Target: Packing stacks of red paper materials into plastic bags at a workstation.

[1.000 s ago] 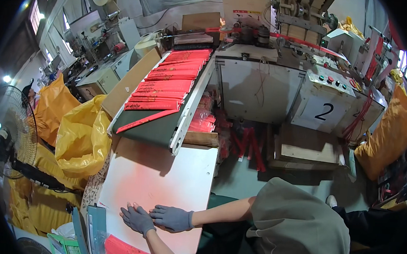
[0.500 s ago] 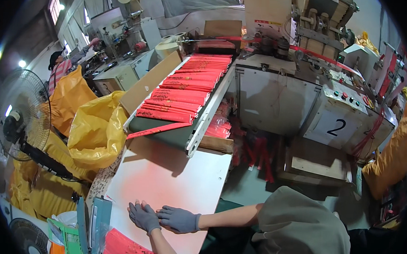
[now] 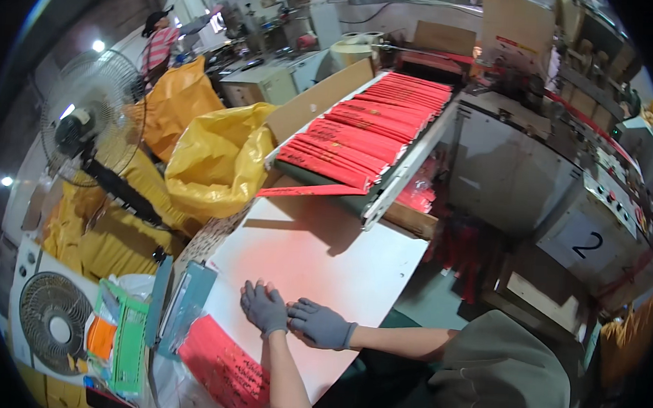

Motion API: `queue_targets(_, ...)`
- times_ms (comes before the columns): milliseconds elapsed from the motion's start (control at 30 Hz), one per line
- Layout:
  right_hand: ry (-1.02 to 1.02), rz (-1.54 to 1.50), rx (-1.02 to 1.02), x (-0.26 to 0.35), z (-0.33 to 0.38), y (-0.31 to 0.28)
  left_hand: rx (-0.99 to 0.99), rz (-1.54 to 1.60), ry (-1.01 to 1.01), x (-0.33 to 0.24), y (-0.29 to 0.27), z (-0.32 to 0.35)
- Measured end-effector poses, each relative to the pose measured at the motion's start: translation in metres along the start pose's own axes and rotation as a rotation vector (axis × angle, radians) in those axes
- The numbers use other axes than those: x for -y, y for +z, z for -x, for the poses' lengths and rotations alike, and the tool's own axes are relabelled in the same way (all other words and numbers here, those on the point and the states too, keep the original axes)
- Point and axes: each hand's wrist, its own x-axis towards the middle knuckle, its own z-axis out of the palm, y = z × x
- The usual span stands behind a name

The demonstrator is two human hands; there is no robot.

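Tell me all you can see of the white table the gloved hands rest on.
The flat white work table has a smooth top tinted pink by reflected red. Both grey-gloved hands, left hand and right hand, lie flat near its front edge. A conveyor tray of red paper envelopes overhangs its far end, casting a shadow.
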Motion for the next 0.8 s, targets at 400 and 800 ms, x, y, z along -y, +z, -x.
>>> queue_targets(400, 0.001, -0.037, 0.059, -0.001, 0.0057, -0.006, -0.061, 0.007, 0.011, -0.0027, 0.0043, 0.0044)
queue_targets(800, 0.01, -0.004, 0.071, -0.001, 0.0061, -0.0007, -0.038, 0.005, -0.007, -0.0028, -0.001, 0.004)
